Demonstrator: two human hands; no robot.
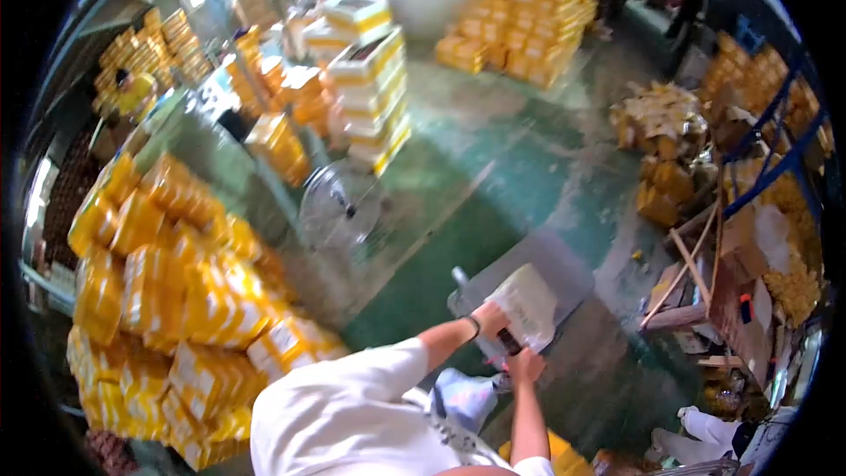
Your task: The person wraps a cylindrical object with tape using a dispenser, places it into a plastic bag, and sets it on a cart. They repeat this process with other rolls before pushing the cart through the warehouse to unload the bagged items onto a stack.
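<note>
A white plastic bag [529, 307] with faint printing hangs in front of me over a grey flat platform. At its near edge, my left hand [487, 321] grips the bag, with a dark band around the wrist. My right hand [526, 365] is closed at the near end of a small dark brown object [508, 341], beside the bag's lower edge. The object's exact kind is too small to tell. Beneath both hands lies part of the grey platform [571, 269], which has a light handle-like piece at its left corner.
Yellow-wrapped cartons [189, 300] are piled at my left. White foam boxes [374, 97] stand stacked ahead, near a round clear-topped stand [339, 204]. A tall carton stack [520, 18] rises at the back. To the right are a wooden frame [679, 317] and blue metal bars [775, 141].
</note>
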